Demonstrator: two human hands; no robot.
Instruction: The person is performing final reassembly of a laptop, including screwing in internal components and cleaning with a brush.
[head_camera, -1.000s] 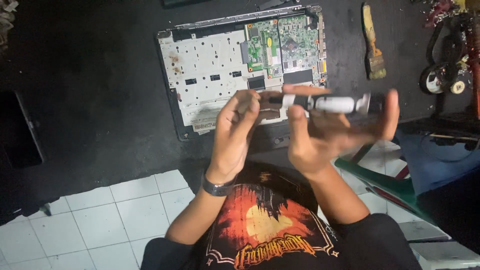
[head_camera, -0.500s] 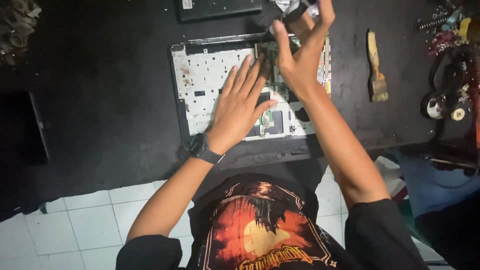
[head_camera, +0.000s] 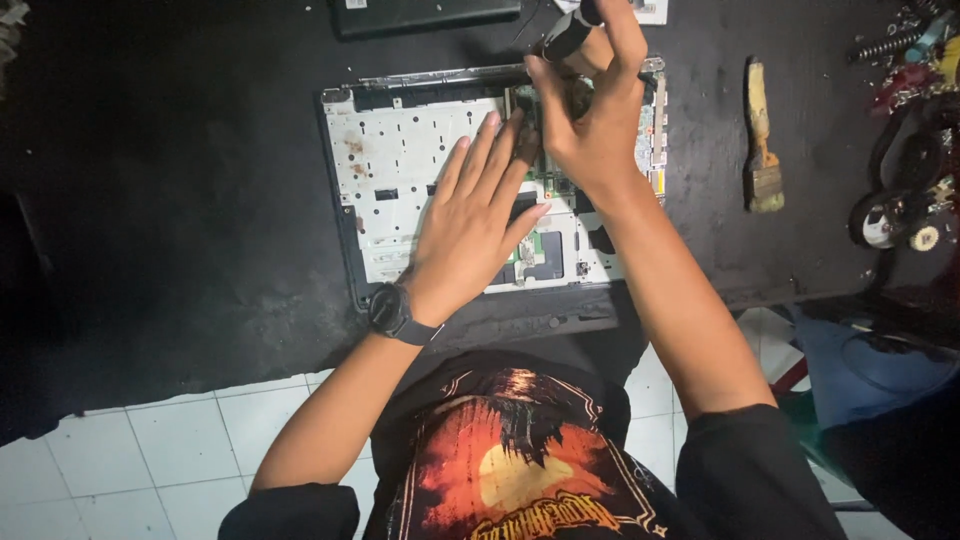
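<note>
There is one view only, from the person's head. It looks almost straight down, past the chest, at close range. The left hand lies in the middle, and the bench runs beyond it to the upper edge.

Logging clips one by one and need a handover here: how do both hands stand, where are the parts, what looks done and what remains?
Left hand: flat, fingers spread, pressing on the opened laptop.
Right hand: gripping a dark tool at the laptop's far edge, above the green circuit board.
Brush lies to the right on the black mat.
Done: cover off, insides bare.
Left: board in place.
</note>
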